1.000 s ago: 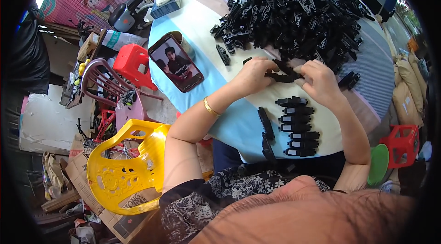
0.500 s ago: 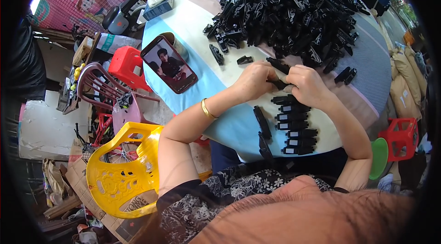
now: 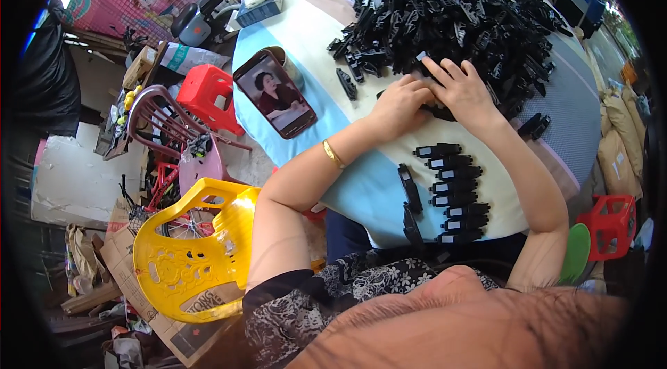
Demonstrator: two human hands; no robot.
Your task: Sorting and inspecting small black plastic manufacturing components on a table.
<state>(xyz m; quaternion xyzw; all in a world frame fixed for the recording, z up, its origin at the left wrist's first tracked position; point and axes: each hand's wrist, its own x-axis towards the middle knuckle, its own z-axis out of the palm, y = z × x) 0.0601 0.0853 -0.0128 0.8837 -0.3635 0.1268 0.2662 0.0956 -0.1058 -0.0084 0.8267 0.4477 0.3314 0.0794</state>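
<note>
My left hand (image 3: 404, 109) is closed, its bent fingers around a black plastic part (image 3: 439, 113) mostly hidden beneath both hands. Against it, my right hand (image 3: 461, 94) has its fingers spread, thumb out of sight. A small pale grey piece (image 3: 421, 56) shows at its index fingertip; whether it sticks to the finger or belongs to a part behind cannot be made out. Nearer me is a column of black plastic parts (image 3: 455, 186), several with pale grey rectangles on them. Two loose black parts (image 3: 410, 188) lie left of the column. Beyond my hands rises a big heap of similar parts (image 3: 451, 14).
Left on the cloth-covered table (image 3: 347, 195), a phone (image 3: 275, 94) playing video leans against a cup (image 3: 292, 67). Behind it is a tissue box (image 3: 260, 4). A yellow chair (image 3: 187, 258), a pink chair (image 3: 198, 167) and red stools (image 3: 208, 98) stand around.
Both hands have moved away from me toward the heap. The right fingers, bent around a part before, are now spread. The view has shifted slightly, and the phone picture differs.
</note>
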